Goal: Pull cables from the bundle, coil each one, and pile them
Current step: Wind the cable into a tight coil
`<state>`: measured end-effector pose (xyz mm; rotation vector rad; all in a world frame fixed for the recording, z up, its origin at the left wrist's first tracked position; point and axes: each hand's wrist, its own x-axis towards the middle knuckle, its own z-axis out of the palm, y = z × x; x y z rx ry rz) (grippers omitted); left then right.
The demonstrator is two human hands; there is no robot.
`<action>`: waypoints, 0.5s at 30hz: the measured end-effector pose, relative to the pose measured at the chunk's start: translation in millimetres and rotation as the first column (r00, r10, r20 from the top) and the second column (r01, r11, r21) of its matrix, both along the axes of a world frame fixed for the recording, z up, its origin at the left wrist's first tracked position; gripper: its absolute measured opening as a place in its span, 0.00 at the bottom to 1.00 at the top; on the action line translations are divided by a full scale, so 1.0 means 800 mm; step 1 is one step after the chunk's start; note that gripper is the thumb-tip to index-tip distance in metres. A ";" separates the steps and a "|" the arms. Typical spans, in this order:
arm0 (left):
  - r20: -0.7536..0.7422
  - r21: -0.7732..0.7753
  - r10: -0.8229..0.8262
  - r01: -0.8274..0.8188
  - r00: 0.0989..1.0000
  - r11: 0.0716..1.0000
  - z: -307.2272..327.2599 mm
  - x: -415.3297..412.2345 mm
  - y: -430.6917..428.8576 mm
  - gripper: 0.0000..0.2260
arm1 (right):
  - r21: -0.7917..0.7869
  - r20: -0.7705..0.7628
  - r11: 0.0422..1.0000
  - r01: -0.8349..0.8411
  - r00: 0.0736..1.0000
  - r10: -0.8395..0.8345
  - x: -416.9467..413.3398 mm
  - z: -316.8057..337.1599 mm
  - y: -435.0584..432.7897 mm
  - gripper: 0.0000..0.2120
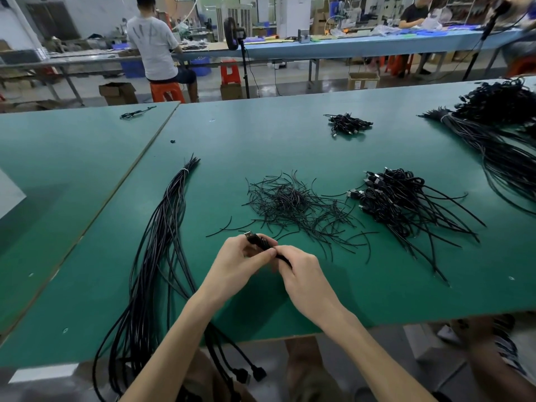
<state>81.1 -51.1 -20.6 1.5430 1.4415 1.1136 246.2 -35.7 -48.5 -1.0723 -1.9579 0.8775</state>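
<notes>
At centre frame, my left hand (240, 258) and right hand (298, 271) both grip a coiled cable (259, 242), likely mid-wrap; next it joins the pile (400, 198) at right.

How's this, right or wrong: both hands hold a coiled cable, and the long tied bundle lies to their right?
Wrong on one point. The head view shows the left hand and right hand holding the coiled cable, but the long tied bundle lies to their left.
</notes>
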 end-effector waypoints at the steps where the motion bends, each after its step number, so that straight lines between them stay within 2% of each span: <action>1: -0.037 0.013 0.005 -0.004 0.999 1.000 0.000 -0.001 0.000 0.07 | -0.004 0.028 1.000 0.004 1.000 -0.004 -0.001 0.000 0.000 0.12; 5: -0.154 0.083 0.083 -0.070 0.985 0.994 -0.006 0.001 -0.002 0.05 | 0.037 0.193 0.999 0.034 0.980 -0.040 -0.005 0.002 -0.002 0.11; 10: -0.141 0.158 0.122 -0.099 0.982 0.982 -0.007 0.006 -0.008 0.09 | 0.162 0.338 0.986 0.042 0.936 -0.096 -0.009 0.003 -0.006 0.11; 13: -0.143 0.183 0.167 -0.140 0.975 0.973 -0.010 0.007 -0.007 0.14 | 0.247 0.430 0.969 -0.002 0.896 -0.108 -0.010 0.006 -0.009 0.11; 15: -0.133 0.176 0.212 -0.187 0.968 0.966 -0.012 0.009 -0.004 0.14 | 0.292 0.489 0.956 -0.043 0.865 -0.110 -0.007 0.007 -0.006 0.12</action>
